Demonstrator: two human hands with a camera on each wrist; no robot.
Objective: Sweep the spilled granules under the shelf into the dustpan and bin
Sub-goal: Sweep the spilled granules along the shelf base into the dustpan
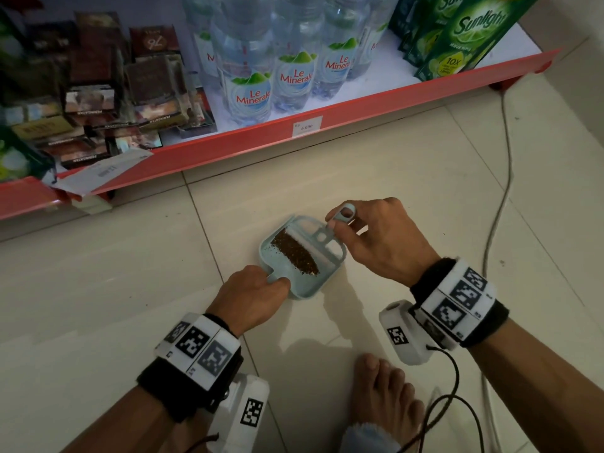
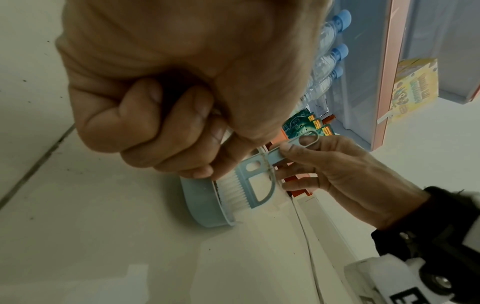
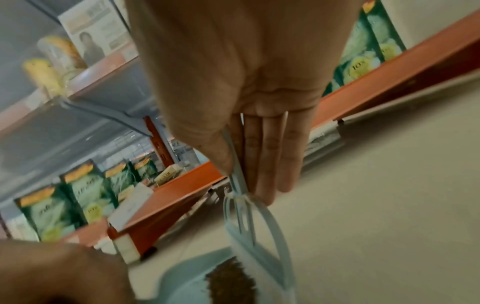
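Note:
A light blue dustpan [image 1: 305, 289] lies on the tiled floor in front of the red shelf. A dark brown line of granules [image 1: 295, 255] sits inside it. My left hand [image 1: 274, 277] grips the dustpan's short handle at the near edge, fingers curled into a fist [image 2: 166, 127]. My right hand [image 1: 336, 223] pinches the handle of a small light blue brush [image 1: 323, 238]. Its white bristles [image 2: 233, 189] stand against the granules [image 3: 231, 281] in the pan [image 3: 179, 275]. In the right wrist view thumb and fingers [image 3: 270, 164] clamp the thin brush handle [image 3: 237, 172].
The red bottom shelf [image 1: 261, 143] runs across just beyond the pan, loaded with water bottles [image 1: 251, 93], dark packs [image 1: 98, 103] and green pouches [image 1: 457, 44]. A white cable [image 1: 505, 191] trails over the floor on the right. My bare foot [image 1: 385, 387] is close behind.

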